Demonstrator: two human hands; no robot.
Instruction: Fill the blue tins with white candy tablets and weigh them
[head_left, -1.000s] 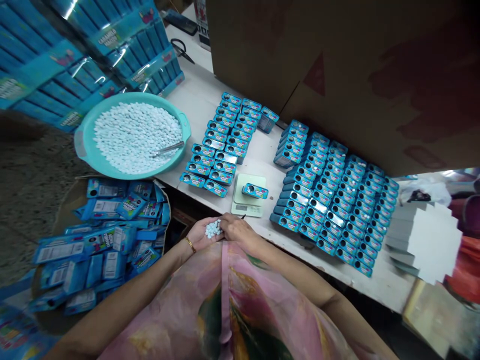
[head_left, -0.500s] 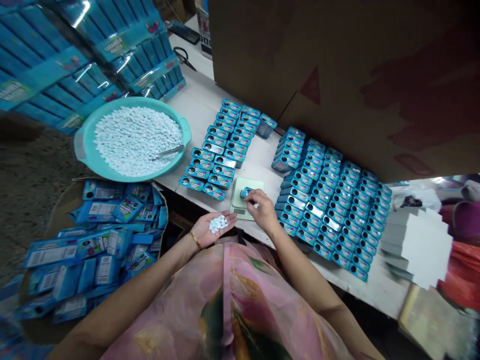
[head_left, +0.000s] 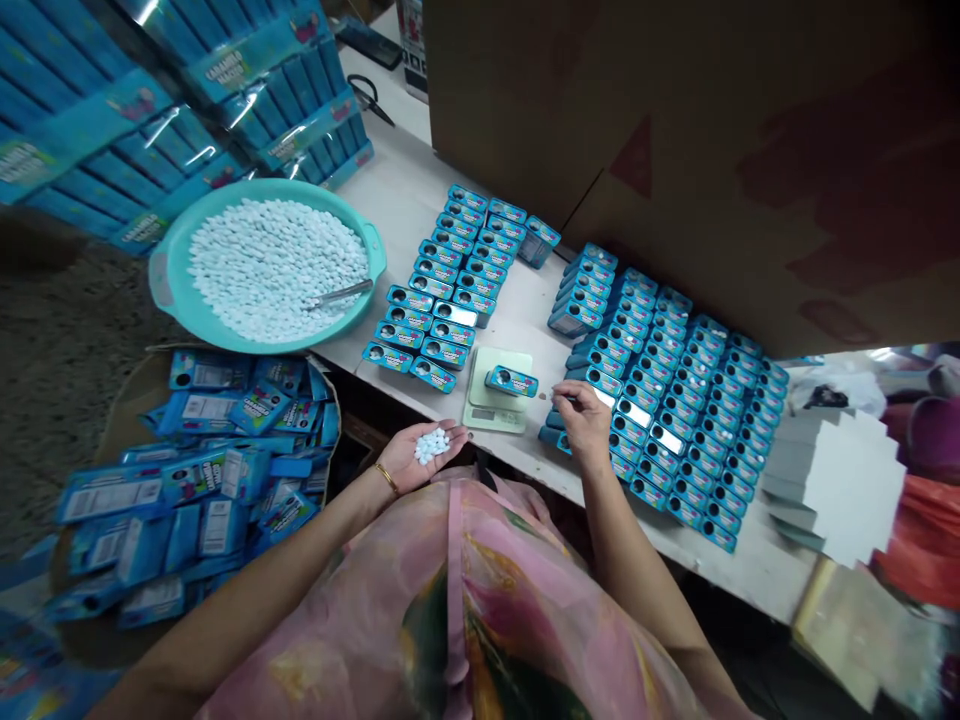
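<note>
My left hand (head_left: 424, 455) lies palm up with a small pile of white candies (head_left: 431, 445) cupped in it. In front of it stands a pale green kitchen scale (head_left: 480, 395). One upright blue candy box (head_left: 512, 380) rests on the scale, its label side up and a dark round opening at its left end. Right of the scale, my right hand (head_left: 583, 420) hovers beside the front boxes with thumb and fingers drawn together. Whatever may be between those fingertips is too small to make out.
A turquoise basin (head_left: 161, 285) of white candies with a metal scoop (head_left: 337, 294) stands left. Blue boxes line the table in left rows (head_left: 442, 270) and right rows (head_left: 667, 400). A carton (head_left: 142, 400) holds loose blue packs. A large brown cardboard box (head_left: 637, 100) blocks the back.
My right hand has moved right, off the box on the scale, to beside the right-hand rows. The box stays on the scale. My left hand still holds the candies.
</note>
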